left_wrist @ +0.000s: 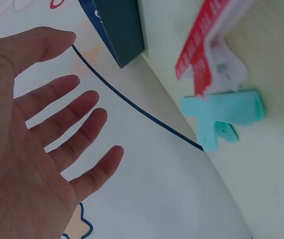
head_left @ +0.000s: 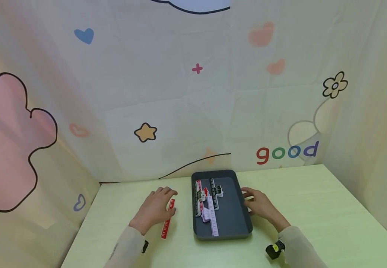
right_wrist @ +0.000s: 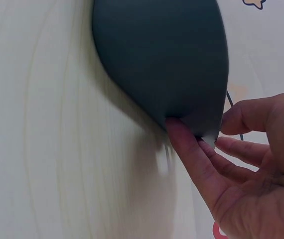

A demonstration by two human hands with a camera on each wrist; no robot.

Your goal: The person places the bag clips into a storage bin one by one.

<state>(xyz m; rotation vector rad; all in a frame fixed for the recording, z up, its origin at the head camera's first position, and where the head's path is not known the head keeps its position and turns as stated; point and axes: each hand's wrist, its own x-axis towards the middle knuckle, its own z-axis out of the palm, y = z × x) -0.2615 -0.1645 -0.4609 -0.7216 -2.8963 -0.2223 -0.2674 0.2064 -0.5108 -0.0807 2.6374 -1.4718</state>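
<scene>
On the table my left hand (head_left: 154,210) hovers beside and over a red ruler-marked clip (head_left: 167,225), fingers spread and loosely bent, holding nothing. A teal clip (left_wrist: 226,117) lies at the far end of the red one in the left wrist view; in the head view it is mostly hidden by the hand. My right hand (head_left: 262,204) grips the right wall of a dark grey tray (head_left: 233,219), thumb against its outer side and fingers at the rim. Inside the tray lie a lilac clip (head_left: 212,219), a black clip (head_left: 214,197) and overlapping red and black clips (head_left: 198,201).
The pale wooden table (head_left: 300,197) meets a printed cloth backdrop (head_left: 180,111) right behind the tray. Side cloths (head_left: 79,167) border the table at left and right. A small black wrist device (head_left: 273,250) hangs at the right sleeve.
</scene>
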